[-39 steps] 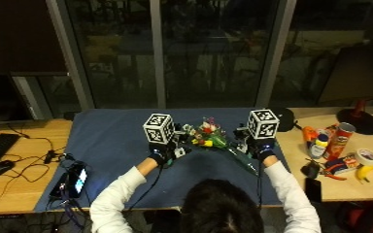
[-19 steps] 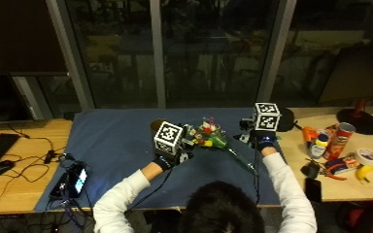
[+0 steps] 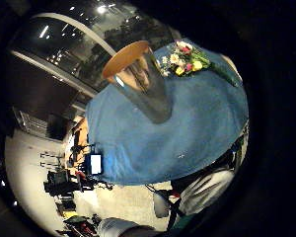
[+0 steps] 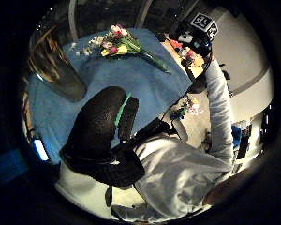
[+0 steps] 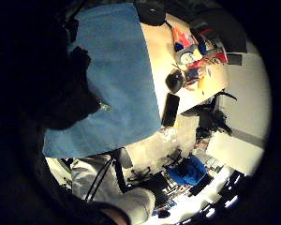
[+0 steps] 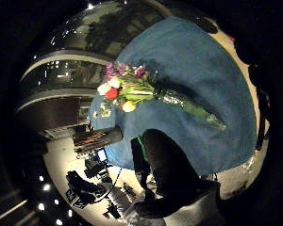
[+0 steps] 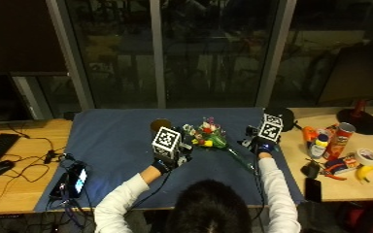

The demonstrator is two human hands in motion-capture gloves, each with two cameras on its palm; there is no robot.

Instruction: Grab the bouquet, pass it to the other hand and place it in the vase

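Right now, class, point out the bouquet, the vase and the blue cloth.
bouquet (image 6: 125,89): right thumb side palm view, on the flower heads.
vase (image 3: 140,84): left little finger side palm view, on its side wall.
blue cloth (image 7: 109,141): outside view, on a bare patch.

left hand (image 7: 167,156) moved right toward bouquet (image 7: 207,137) | right hand (image 7: 262,144) shifted slightly away

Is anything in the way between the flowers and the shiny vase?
No, nothing visible. The bouquet of pink, yellow and white flowers lies flat on the blue tablecloth, and the shiny metal vase stands upright close beside its blossoms, with only bare cloth between them.
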